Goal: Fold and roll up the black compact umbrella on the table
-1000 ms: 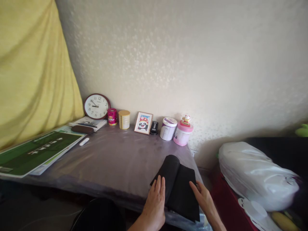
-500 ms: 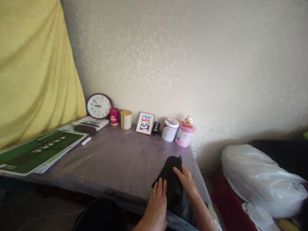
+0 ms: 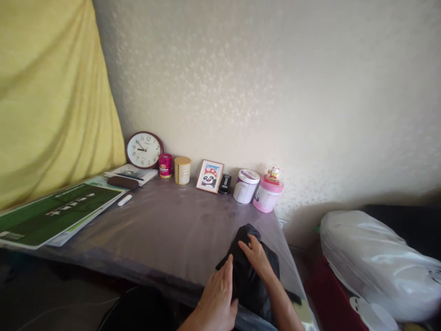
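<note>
A piece of dark black cloth, soft and bunched, lies at the table's front right corner; its exact kind I cannot make out. My right hand is over its upper part, with curled fingers and the thumb on a fold. Alongside the cloth's left edge is my left hand, turned on its side with straight fingers held together and nothing visible in them. The cloth's lower part is partly covered by my right forearm.
A grey table carries a clock, tins, a panda picture frame, a white tub and a pink tub along the wall. Green boards lie left. A stuffed white plastic bag sits beyond the right edge.
My right hand has moved left over the cloth, and more cloth shows to its right. My left hand has turned from palm-down onto its side. The view has shifted slightly.
</note>
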Demonstrator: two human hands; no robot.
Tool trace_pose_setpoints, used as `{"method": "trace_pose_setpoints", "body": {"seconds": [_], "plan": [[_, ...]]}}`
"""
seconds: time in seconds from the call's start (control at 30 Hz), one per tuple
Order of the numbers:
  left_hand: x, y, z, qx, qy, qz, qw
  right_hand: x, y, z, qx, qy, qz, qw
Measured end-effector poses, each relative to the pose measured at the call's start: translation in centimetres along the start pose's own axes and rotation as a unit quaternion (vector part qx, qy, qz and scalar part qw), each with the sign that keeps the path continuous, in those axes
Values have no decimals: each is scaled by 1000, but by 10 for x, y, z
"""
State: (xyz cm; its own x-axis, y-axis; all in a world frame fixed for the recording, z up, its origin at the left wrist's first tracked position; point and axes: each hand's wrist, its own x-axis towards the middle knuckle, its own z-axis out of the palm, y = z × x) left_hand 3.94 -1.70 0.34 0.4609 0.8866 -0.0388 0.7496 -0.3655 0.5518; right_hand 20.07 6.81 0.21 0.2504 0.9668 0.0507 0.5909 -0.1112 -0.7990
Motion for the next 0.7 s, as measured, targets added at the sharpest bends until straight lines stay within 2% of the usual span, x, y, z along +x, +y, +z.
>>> {"method": "trace_pose_setpoints", "body": {"seconds": [0.17, 0.27, 0.37, 0.43, 0.57, 0.7], "plan": [[-3, 4, -13, -8, 26, -12, 1000, -10, -10, -4, 72, -141, -13, 987], [0, 6, -11, 45, 98, -7, 994, -15, -14, -6, 47, -168, -57, 983], [5, 2, 3, 72, 161, 56, 983, -17, -16, -5, -2, -173, -134, 976], [9, -4, 16, 67, 157, 104, 980, -17, -16, -4, -27, -169, -163, 972], [14, -12, 36, 72, 142, 107, 981, -16, -10, -3, -11, -187, -139, 972], [11, -5, 31, 80, 119, 85, 986, -16, -4, -3, 28, -213, -115, 970]]}}
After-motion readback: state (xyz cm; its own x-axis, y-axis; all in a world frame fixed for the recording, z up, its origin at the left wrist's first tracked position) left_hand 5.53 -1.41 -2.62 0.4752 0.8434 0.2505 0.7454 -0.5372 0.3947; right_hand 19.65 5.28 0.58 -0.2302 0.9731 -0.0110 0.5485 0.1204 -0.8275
